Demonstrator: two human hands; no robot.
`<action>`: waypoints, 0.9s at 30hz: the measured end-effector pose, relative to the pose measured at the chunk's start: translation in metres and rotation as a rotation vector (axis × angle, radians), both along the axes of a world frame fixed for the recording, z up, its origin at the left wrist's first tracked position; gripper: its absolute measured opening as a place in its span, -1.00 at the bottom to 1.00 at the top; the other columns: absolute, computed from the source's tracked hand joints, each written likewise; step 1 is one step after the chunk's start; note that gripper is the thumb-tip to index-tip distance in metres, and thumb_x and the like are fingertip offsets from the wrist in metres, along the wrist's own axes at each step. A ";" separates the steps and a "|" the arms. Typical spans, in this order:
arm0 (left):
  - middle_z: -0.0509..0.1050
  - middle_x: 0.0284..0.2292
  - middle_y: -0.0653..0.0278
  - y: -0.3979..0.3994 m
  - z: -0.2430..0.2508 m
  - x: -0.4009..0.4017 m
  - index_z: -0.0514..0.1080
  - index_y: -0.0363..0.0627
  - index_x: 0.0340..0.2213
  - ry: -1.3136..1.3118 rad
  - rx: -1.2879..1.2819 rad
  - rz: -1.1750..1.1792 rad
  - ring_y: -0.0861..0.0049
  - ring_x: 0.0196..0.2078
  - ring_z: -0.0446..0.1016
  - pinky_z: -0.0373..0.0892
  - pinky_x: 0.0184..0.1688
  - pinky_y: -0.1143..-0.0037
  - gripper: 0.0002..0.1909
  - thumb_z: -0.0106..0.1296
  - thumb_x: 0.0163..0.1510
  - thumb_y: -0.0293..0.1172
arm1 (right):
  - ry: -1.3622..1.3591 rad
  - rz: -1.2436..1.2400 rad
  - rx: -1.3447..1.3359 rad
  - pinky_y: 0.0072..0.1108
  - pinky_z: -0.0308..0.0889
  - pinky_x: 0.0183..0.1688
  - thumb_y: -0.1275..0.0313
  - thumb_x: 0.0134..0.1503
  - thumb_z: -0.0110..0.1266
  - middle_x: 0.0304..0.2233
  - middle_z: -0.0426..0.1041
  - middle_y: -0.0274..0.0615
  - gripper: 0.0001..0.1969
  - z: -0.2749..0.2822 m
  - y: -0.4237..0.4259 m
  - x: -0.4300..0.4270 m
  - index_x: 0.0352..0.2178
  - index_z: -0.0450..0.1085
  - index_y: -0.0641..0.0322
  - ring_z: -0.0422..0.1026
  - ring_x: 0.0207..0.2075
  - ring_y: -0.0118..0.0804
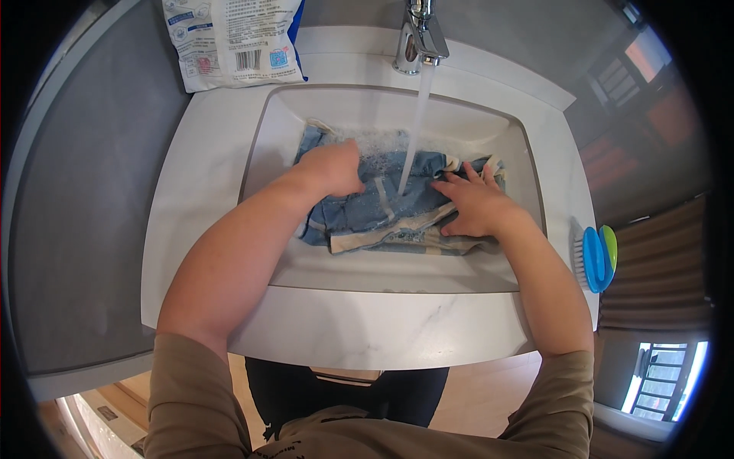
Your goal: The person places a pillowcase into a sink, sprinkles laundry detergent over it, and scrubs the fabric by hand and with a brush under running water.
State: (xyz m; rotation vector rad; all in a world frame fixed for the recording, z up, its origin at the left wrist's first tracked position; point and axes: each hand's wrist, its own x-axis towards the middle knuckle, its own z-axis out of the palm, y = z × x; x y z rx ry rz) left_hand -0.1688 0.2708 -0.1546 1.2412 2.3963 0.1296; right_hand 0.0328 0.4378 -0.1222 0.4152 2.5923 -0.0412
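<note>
A wet blue and cream cloth [373, 206] lies spread and creased in a white sink basin [395, 275], with suds along its far edge. My left hand [335, 166] is on the cloth's left part, its fingers curled; whether they pinch the fabric cannot be told. On the right part, my right hand [476, 201] rests with its fingers spread. Between the hands, a stream of water [417, 120] falls onto the cloth from the chrome faucet [421, 40].
A white and blue printed plastic bag [238, 46] stands at the back left of the marbled countertop [195, 166]. A blue and green scrub brush [598, 259] lies at the counter's right edge. Gray panels flank the counter.
</note>
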 end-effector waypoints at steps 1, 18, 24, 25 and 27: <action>0.48 -0.09 -0.15 0.003 0.002 0.000 0.30 -0.26 0.08 -0.005 -0.054 0.002 0.03 -0.03 0.48 0.39 0.01 0.28 -0.31 0.26 -0.03 -0.21 | 0.000 -0.004 0.002 -0.06 -0.39 0.40 0.11 -0.04 0.27 0.37 -0.04 -0.08 -0.15 0.000 0.001 0.001 0.28 0.12 -0.07 -0.18 0.41 0.08; 0.51 -0.22 -0.24 0.005 -0.006 -0.009 0.37 -0.43 -0.17 -0.089 0.130 0.018 -0.05 -0.08 0.49 0.38 -0.06 0.25 -0.67 -0.11 -0.03 -0.66 | -0.105 0.175 -0.078 -0.05 -0.37 0.39 0.13 0.05 0.13 0.38 -0.05 -0.14 -0.31 -0.007 -0.002 0.001 0.24 0.21 -0.13 -0.15 0.38 0.22; 0.50 -0.18 -0.30 0.012 -0.011 -0.008 0.36 -0.49 -0.11 -0.168 0.190 0.245 -0.02 -0.08 0.50 0.38 -0.03 0.33 -0.62 -0.05 0.02 -0.50 | -0.114 0.156 -0.108 -0.04 -0.38 0.39 0.14 0.04 0.13 0.38 -0.05 -0.13 -0.33 -0.005 -0.004 0.001 0.22 0.23 -0.11 -0.16 0.39 0.20; 0.50 -0.19 -0.29 0.013 -0.012 -0.014 0.36 -0.54 -0.10 -0.306 0.266 0.274 0.01 -0.11 0.52 0.39 -0.05 0.33 -0.55 -0.03 0.01 -0.43 | -0.113 0.158 -0.108 -0.04 -0.38 0.39 0.14 0.04 0.13 0.38 -0.05 -0.13 -0.33 -0.005 -0.004 0.000 0.22 0.23 -0.11 -0.16 0.39 0.20; 0.51 -0.19 -0.28 0.015 -0.013 -0.018 0.37 -0.59 -0.08 -0.445 0.341 0.299 0.03 -0.13 0.53 0.41 -0.07 0.34 -0.48 -0.01 0.00 -0.36 | -0.120 0.164 -0.109 -0.04 -0.39 0.39 0.14 0.05 0.13 0.38 -0.05 -0.13 -0.36 -0.005 -0.003 0.001 0.19 0.28 -0.09 -0.17 0.39 0.19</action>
